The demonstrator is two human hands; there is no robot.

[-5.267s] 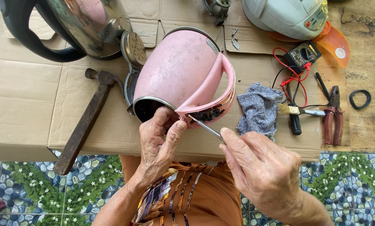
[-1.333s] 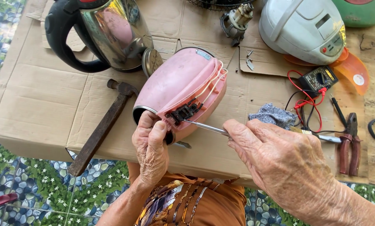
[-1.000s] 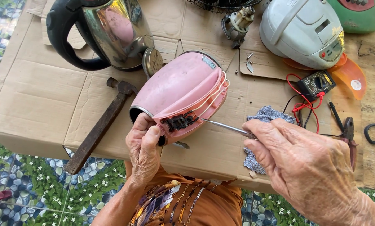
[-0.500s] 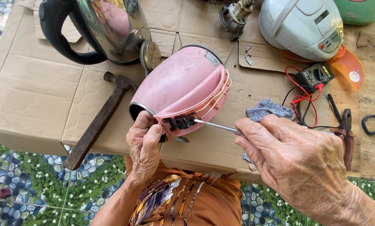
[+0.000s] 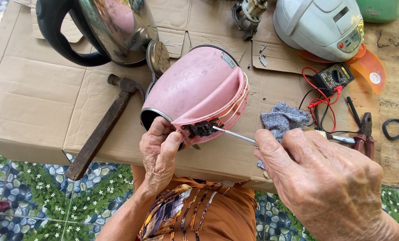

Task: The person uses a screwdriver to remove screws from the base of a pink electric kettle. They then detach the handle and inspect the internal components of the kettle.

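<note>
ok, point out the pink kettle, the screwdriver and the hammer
pink kettle (image 5: 195, 87), head view, on its pink side wall
screwdriver (image 5: 235, 135), head view, mid metal shaft
hammer (image 5: 99, 134), head view, wooden handle

Makeshift repair spot – cardboard sheet (image 5: 25, 89) on tiled floor (image 5: 25, 201), hammer (image 5: 103, 127), multimeter (image 5: 334, 76).

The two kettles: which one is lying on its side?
The pink kettle, held by the left hand; the steel kettle with the black handle stands upright.
</note>
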